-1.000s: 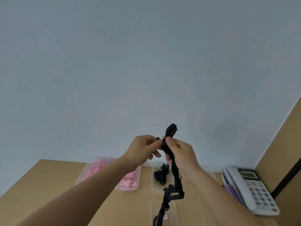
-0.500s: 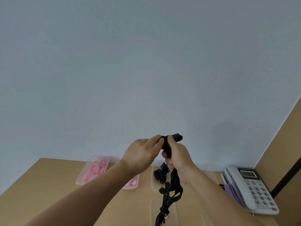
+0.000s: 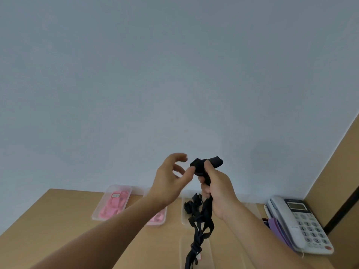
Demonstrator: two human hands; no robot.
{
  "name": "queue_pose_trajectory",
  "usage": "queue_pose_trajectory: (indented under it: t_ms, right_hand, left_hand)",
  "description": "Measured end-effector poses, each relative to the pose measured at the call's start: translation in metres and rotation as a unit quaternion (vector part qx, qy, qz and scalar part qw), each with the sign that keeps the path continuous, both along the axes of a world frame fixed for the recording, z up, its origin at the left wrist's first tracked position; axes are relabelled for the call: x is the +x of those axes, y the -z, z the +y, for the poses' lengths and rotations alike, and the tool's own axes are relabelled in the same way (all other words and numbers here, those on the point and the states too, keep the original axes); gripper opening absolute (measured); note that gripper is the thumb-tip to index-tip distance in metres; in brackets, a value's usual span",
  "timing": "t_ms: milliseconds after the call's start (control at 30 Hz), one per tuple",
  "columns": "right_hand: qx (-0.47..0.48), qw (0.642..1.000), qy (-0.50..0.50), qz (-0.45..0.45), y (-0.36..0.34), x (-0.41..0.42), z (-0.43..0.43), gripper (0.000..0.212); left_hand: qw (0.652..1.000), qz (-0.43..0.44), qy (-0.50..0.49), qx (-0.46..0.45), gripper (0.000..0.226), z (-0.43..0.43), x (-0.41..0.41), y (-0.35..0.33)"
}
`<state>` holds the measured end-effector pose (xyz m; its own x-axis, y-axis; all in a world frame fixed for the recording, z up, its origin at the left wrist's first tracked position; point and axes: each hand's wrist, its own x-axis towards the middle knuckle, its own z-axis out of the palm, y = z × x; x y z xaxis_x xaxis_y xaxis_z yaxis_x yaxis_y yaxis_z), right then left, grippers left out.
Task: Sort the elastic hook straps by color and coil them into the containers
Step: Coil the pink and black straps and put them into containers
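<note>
Right grip [image 3: 219, 191] is closed round the black strap [image 3: 213, 162], fingers curled on the gathered part, with a folded end standing out above the thumb. Left grip [image 3: 169, 181] is spread and holds nothing. Its thumb tip sits just beside the fold, and I cannot tell whether it touches.

From my remote station I log the strap as held in the air above the worktop [image 3: 48, 220]. Its loose length hangs in loops and tangles below the right grip and runs out of the bottom of the view (the lower end is not visible to me).

Placement: 2 containers [image 3: 96, 216] holding pink straps [image 3: 114, 204] stand at the far left of the worktop, the second partly behind the left forearm. 1 clear container [image 3: 183, 215] holding black straps [image 3: 191, 205] stands behind the hanging length. A telephone [image 3: 299, 220] sits at the right.

Step judged in hand: coiling the black strap before it goes to the clear container.

Risks noted:
1. With only 1 grip on the coil, elastic tension may spring the wraps loose.
2. The tangled tail may knot tighter as it is wound, since hooks can catch the webbing.
3. The swinging tail could snag the black straps in the container and drag them out.
</note>
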<state>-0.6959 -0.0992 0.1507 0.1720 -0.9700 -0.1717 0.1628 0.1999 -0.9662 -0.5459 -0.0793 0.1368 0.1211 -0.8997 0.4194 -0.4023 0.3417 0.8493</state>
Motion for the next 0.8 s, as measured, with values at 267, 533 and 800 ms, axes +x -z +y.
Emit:
queue_pose_trajectory:
  t_ms: [267, 533, 800]
  right_hand:
    - [-0.085, 0.995, -0.027, 0.053, 0.000, 0.001, 0.004, 0.044]
    - [-0.083, 0.985, -0.016, 0.149, -0.007, -0.005, -0.005, 0.047]
    - [-0.184, 0.949, -0.069, 0.248, -0.011, -0.021, -0.016, 0.040]
  left_hand:
    - [0.972, 0.132, 0.099, 0.167, 0.019, -0.003, 0.000, -0.017]
    - [0.995, -0.077, -0.020, 0.066, 0.016, -0.010, -0.001, -0.016]
    - [0.970, 0.076, 0.157, 0.171, 0.032, -0.012, 0.020, -0.024]
